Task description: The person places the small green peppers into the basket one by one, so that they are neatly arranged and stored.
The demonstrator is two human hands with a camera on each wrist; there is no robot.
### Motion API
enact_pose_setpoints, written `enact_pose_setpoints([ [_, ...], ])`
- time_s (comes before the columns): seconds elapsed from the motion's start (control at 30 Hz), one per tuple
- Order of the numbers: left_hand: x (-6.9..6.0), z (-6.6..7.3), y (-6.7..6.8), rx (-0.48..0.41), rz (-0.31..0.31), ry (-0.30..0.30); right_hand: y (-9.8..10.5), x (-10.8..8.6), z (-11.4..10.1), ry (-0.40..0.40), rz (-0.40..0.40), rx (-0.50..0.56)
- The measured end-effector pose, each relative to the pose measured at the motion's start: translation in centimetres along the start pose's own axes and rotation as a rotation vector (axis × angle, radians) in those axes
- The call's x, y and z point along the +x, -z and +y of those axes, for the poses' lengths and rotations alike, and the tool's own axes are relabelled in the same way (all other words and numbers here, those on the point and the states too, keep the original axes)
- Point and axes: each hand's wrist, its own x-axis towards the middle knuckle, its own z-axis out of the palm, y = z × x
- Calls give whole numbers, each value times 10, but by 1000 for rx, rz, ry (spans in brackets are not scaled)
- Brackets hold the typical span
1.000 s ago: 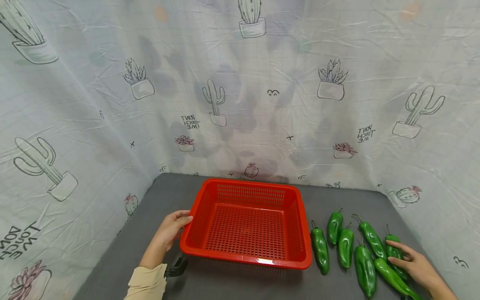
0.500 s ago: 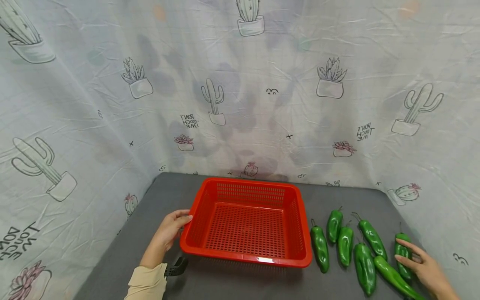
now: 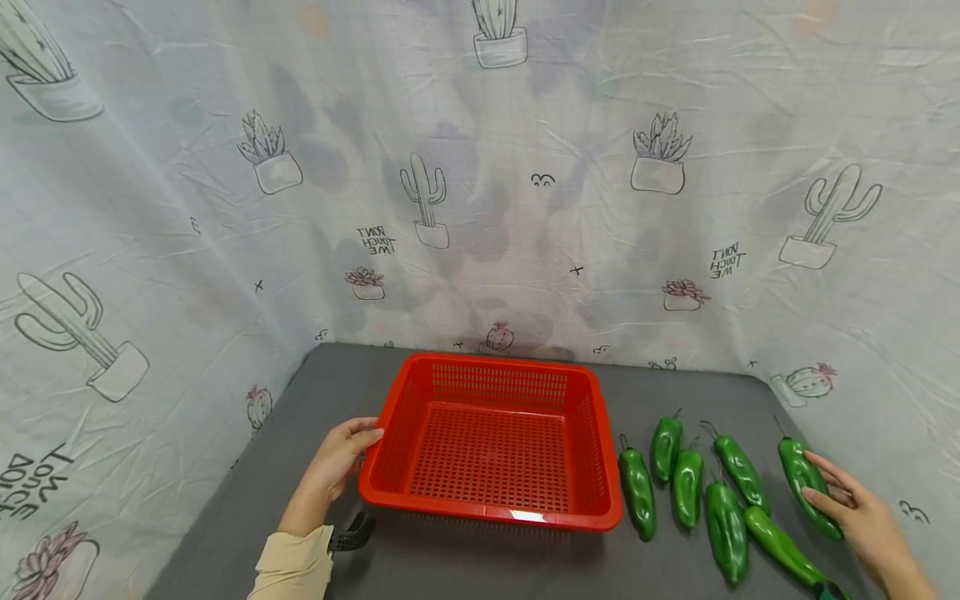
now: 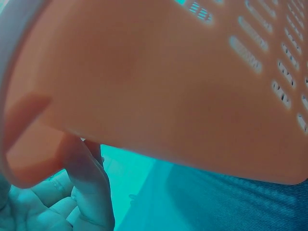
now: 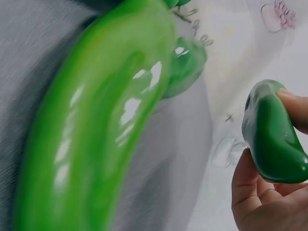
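My left hand (image 3: 337,457) grips the left rim of a red slotted plastic basket (image 3: 491,518). In the left wrist view the fingers of that hand (image 4: 86,192) curl at the rim, and the basket's outer wall (image 4: 134,96) fills most of the picture. At the far right, my right hand (image 3: 858,512) pinches a green pepper (image 3: 802,477) between thumb and fingers. The right wrist view shows this pepper (image 5: 272,134) held up off the cloth. Nearest to that hand lies a lighter green pepper (image 3: 780,542), which looms large in the right wrist view.
Several more green peppers lie right of the basket, among them a broad one (image 3: 726,533) and one close to its wall (image 3: 637,492). Grey cloth (image 3: 450,567) covers the table. A cactus-print curtain (image 3: 495,167) stands behind and at both sides.
My right hand has moved the pepper rightward, away from the others, then a little farther back, and its stem now tilts left. My left hand and the basket stay put.
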Motion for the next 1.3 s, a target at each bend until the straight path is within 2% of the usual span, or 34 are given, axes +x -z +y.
enact_pose_setpoints([
  [0.23,0,0,0,16,4,-2,4,-5,-26,79,-16,-42],
  [0.43,0,0,-1,25,4,-1,2,-9,-47,184,37,-55],
  [0.6,-1,0,-1,20,-8,2,0,-10,-70,238,48,-33],
  [0.8,-2,3,1,-7,-3,16,-4,-3,-99,358,50,92],
  [0.87,-2,3,2,-8,3,20,-6,-1,-108,387,42,100],
  [1.03,-1,1,2,-2,13,35,-11,0,-126,418,22,39],
  [1.3,1,0,1,1,7,24,-22,3,-144,447,7,69],
])
